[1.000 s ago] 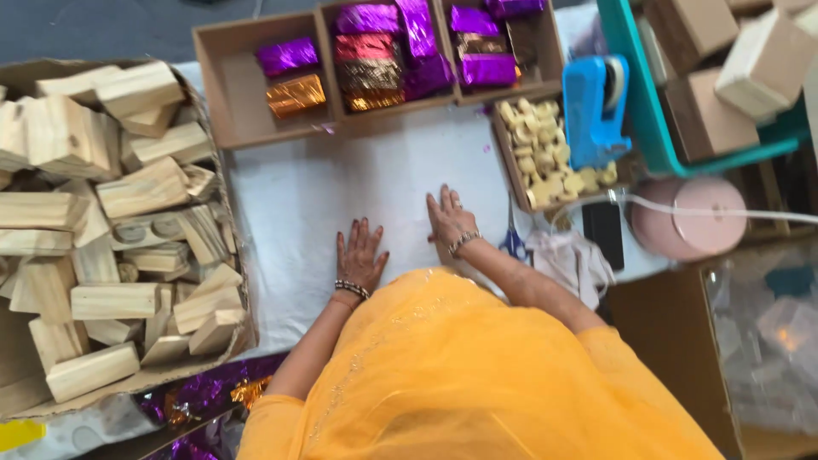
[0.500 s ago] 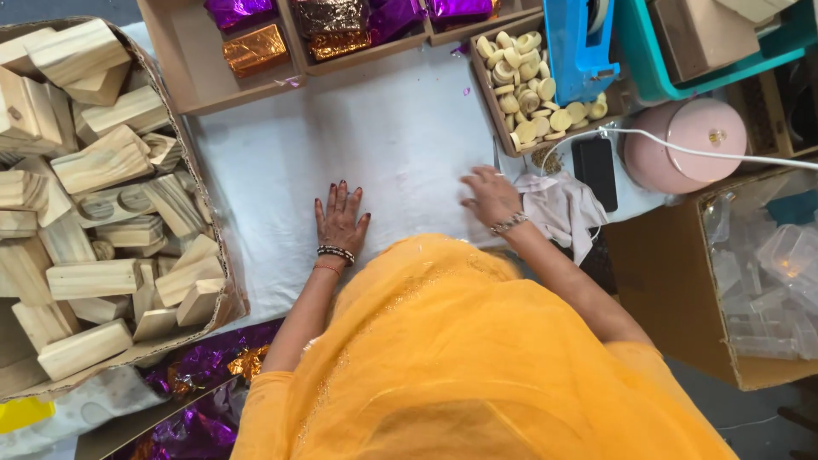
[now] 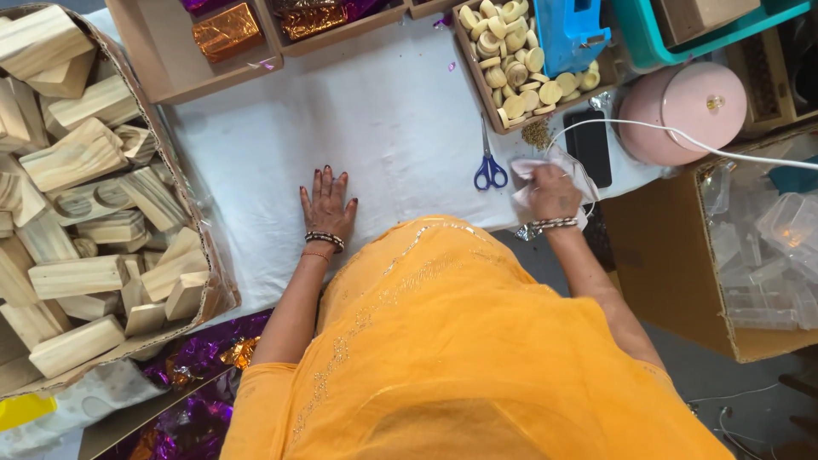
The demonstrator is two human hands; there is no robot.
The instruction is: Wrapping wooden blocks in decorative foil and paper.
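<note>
The left hand point(image 3: 327, 203) lies flat, palm down, on the white cloth-covered table point(image 3: 400, 128), its fingers spread slightly and pointing away from the body, the arm reaching out straight from under an orange garment point(image 3: 460, 341). It holds nothing. Beaded bangles sit at its wrist.

The right hand point(image 3: 552, 192) is out to the right at the table's near edge, fingers curled and closed on a crumpled white cloth point(image 3: 573, 167) that bunches out from under the knuckles. The wrist is bent slightly inward and the forearm runs back along the table's edge.

Just left of that hand, blue-handled scissors point(image 3: 490, 166) lie on the table with blades pointing away. A black phone point(image 3: 590, 146) lies just beyond the cloth, beside a round pink lidded container point(image 3: 682, 106). Farther off stands a cardboard tray of pale round wooden discs point(image 3: 511, 60). A large cardboard box of light wooden blocks point(image 3: 77, 187) sits well to the left of the left hand.
</note>
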